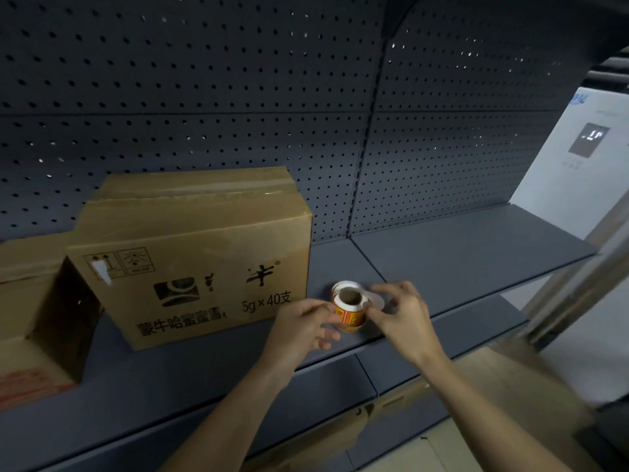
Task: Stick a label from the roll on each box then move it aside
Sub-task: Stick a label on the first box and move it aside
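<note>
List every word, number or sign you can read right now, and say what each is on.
"蒙牛哈蜜蜜雪", fading out after that: front of the cardboard box.
"5g×40支", any digit before it too faint: same front.
"®" beside a large brush-style character: same front.
Two handling pictograms, captions unreadable: its upper left corner.
Label roll: red-orange print, blurred.
Box at far left: reddish print, blurred.
White panel: marks too small.

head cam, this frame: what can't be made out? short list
Head view throughout.
- Whether a label is peeled yet: fingers of the right hand cover the free end of the label roll.
- Print on the roll: blurred, too small.
- End of the bottom text line on the printed box: behind the left hand.
- Second box: cut off by the left edge.
</note>
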### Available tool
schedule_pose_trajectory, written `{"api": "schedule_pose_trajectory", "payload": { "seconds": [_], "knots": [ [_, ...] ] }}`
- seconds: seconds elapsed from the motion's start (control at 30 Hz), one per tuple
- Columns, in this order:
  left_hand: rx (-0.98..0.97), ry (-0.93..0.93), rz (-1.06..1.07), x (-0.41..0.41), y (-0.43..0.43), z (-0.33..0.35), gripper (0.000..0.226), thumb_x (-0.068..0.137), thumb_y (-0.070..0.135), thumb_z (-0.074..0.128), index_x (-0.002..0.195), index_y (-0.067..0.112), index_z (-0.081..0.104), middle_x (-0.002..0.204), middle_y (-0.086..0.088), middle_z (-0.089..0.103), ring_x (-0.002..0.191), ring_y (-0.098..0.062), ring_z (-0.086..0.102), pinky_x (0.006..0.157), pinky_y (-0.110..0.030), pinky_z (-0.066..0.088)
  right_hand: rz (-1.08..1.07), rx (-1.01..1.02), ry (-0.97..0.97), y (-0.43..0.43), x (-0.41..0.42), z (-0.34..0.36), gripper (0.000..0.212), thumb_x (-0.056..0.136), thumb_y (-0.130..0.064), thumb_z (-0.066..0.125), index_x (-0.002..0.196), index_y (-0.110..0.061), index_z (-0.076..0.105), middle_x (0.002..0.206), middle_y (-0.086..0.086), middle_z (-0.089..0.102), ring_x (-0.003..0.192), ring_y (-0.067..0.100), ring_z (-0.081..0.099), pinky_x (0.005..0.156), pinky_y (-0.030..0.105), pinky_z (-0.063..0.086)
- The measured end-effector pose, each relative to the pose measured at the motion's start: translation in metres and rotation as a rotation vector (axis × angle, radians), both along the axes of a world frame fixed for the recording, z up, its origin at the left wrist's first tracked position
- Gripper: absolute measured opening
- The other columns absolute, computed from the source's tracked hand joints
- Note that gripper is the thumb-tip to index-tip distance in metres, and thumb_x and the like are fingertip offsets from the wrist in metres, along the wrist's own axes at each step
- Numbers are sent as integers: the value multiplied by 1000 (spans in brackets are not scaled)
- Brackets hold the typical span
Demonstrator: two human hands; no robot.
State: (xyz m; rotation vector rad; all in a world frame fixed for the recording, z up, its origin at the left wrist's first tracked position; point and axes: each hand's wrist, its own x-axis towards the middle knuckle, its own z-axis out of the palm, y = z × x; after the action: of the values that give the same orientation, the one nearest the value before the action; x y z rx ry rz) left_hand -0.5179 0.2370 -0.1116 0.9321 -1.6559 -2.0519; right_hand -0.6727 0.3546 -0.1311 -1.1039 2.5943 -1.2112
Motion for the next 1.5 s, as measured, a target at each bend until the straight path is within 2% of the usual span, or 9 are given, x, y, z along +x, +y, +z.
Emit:
{"api": "schedule_pose_trajectory", "payload": {
  "seconds": [0.13, 0.27, 0.4, 0.6, 0.77, 0.9, 1.13, 1.3, 1.5],
  "knots": [
    [31, 49, -16, 0, 9, 8, 17, 95, 16, 64, 101, 2, 71, 91, -12, 78, 75, -26, 73, 65, -30, 56, 6, -94, 147, -2, 7, 3, 14, 91, -10, 67, 102, -16, 73, 98, -3, 69, 84, 8, 62, 74, 7, 43],
    [99, 120, -32, -2, 16, 11, 16, 94, 19, 66, 104, 11, 75, 97, -10, 78, 92, -29, 74, 78, -31, 60, 106, -167, 308, -3, 25, 6, 13, 87, -12, 72, 99, -15, 68, 95, -5, 65, 85, 7, 60, 76, 17, 47],
    [37, 195, -93, 1, 13, 11, 17, 95, 15, 64, 106, 15, 77, 103, -11, 77, 91, -19, 71, 89, -35, 55, 200, -200, 474, -6, 32, 5, 13, 90, -26, 66, 91, -13, 67, 90, -3, 63, 85, 13, 59, 73, 18, 45],
    [-76, 176, -86, 1, 5, 5, 28, 94, 6, 62, 109, 24, 77, 101, -7, 77, 89, -17, 70, 85, -35, 54, 274, -144, 531, -5, 29, 4, 25, 90, -33, 62, 102, -15, 75, 104, -7, 68, 93, 16, 60, 81, 32, 52],
    [-135, 105, -11, -4, 3, 6, 30, 93, -3, 54, 98, 15, 77, 89, -10, 77, 78, -18, 70, 77, -35, 57, 345, -111, 420, 4, 27, 15, 31, 83, -40, 64, 105, -21, 75, 108, -15, 62, 103, 10, 56, 87, 28, 46],
    [-414, 10, -31, -2, -2, -1, 18, 88, 4, 57, 86, 11, 74, 75, -14, 68, 66, -16, 60, 64, -27, 49, 327, -219, 223, 4, 23, 23, 25, 91, -40, 59, 104, -26, 74, 108, -24, 58, 109, 3, 56, 92, 17, 43],
    [-705, -29, -77, 2, 4, 2, 45, 87, 8, 62, 75, 51, 63, 75, 4, 63, 68, -7, 59, 64, -16, 46, 400, -134, 273, -2, 19, 22, 30, 93, -41, 58, 111, -22, 74, 110, -15, 66, 107, 3, 59, 92, 36, 49],
    [-816, 22, -130, 6, 1, 1, 20, 92, 8, 59, 88, 26, 66, 72, -6, 59, 68, -23, 57, 66, -39, 48, 430, -154, 222, -3, 19, 26, 23, 92, -38, 61, 104, -23, 74, 105, -21, 67, 104, 2, 60, 91, 36, 50],
    [-907, 21, -170, 8, -6, -4, 19, 93, 6, 59, 95, 23, 68, 78, -1, 60, 71, -16, 58, 68, -37, 48, 449, -150, 174, -3, 18, 31, 8, 91, -21, 70, 97, -22, 76, 93, -29, 63, 98, 3, 61, 86, 20, 47]
  ]
}}
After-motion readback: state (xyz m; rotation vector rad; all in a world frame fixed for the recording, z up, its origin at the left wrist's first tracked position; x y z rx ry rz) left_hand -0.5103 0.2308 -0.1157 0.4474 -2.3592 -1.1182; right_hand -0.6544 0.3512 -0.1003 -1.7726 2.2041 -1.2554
